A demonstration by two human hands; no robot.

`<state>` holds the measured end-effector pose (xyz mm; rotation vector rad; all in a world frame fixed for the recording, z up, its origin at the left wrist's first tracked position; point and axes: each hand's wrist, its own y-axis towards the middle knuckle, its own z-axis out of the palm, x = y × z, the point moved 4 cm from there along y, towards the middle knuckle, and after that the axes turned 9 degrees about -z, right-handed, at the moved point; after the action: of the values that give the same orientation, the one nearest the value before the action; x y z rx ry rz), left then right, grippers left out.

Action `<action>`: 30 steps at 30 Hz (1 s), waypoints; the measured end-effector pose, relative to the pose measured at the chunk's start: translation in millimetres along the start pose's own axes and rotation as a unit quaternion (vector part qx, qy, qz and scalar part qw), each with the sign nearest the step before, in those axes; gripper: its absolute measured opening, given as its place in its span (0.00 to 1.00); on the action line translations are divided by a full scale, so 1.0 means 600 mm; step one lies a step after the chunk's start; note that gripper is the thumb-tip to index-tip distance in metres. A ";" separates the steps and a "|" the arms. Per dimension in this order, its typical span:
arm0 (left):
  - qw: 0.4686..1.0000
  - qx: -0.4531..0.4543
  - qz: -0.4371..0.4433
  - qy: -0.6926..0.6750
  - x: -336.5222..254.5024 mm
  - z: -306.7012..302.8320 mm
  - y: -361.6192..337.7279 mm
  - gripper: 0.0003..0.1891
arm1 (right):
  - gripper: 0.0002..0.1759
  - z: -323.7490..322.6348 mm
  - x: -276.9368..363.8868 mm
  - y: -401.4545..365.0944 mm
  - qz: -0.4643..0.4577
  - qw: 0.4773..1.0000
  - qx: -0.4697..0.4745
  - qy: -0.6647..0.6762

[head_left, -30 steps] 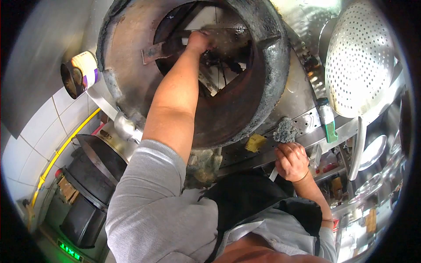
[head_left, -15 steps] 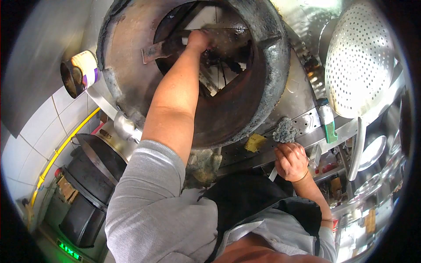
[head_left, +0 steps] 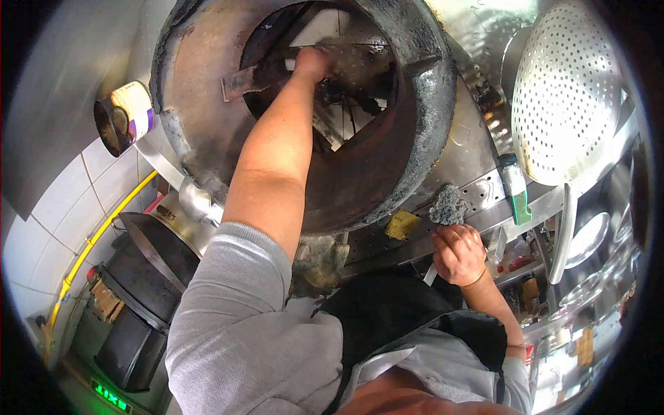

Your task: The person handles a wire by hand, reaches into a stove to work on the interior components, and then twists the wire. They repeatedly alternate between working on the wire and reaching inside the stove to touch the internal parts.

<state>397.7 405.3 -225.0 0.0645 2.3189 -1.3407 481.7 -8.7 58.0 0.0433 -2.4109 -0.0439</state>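
Observation:
My left hand reaches down through the opening of a large, sooty round burner ring; its fingers are hidden, so what it touches cannot be seen. On the right, my right hand has its fingers bent over the front metal edge of the stove. A grey wire scourer lies just beyond those fingers. Left of the scourer is a yellow sponge. Inside the ring, dark metal parts and light tiles show around my left hand.
A large perforated ladle lies at the right, near a green-handled brush. At the left are an open, stained can, a yellow pipe and dark bins. A dirty cloth sits below the ring.

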 end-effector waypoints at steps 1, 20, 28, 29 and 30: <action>1.000 0.000 0.000 0.000 -0.003 -0.001 -0.004 0.06 | 0.21 0.000 0.000 0.000 0.001 1.000 0.002 0.000; 0.967 -0.027 0.181 0.179 0.037 0.006 0.058 0.08 | 0.20 -0.003 0.000 0.006 0.000 1.000 -0.001 0.008; 0.994 0.010 0.020 0.108 0.002 -0.003 0.009 0.09 | 0.20 -0.001 -0.001 0.004 -0.001 1.000 -0.006 0.004; 0.997 0.011 0.018 0.081 0.008 0.000 0.011 0.09 | 0.20 -0.001 0.000 0.002 0.000 1.000 -0.005 0.004; 0.998 0.012 0.017 0.053 0.012 0.001 0.016 0.10 | 0.20 -0.001 0.000 0.002 -0.002 1.000 -0.005 0.002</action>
<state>394.2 408.5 -236.2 0.1849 2.3779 -1.3788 482.3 -7.3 58.4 0.0438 -2.4068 -0.0580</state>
